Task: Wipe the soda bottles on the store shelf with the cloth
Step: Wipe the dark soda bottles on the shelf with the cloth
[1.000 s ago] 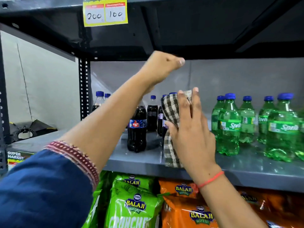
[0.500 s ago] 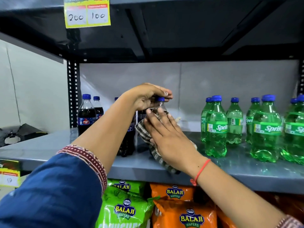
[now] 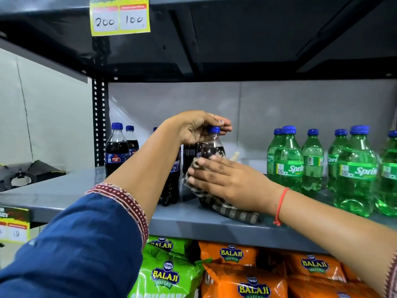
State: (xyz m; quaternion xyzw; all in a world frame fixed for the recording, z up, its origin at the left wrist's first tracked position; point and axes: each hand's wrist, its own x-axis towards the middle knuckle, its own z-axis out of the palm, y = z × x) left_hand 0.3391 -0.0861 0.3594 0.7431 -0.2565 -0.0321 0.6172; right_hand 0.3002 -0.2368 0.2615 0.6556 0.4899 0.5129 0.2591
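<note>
Our left hand [image 3: 194, 129] pinches the blue cap [image 3: 214, 129] of 1 cola bottle [image 3: 211, 149] standing on the grey shelf [image 3: 64, 196], while our right hand [image 3: 234, 181], fingers spread, presses the checked cloth [image 3: 232, 209] flat against its side.

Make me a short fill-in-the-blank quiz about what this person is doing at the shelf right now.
1. The left hand grips the dark cola bottle by its blue ____.
2. The right hand presses a checked ____ against that bottle.
3. The green bottles carry the brand name ____.
4. The yellow price tag reads 200 and ____.

Missing words: cap; cloth; Sprite; 100
</note>
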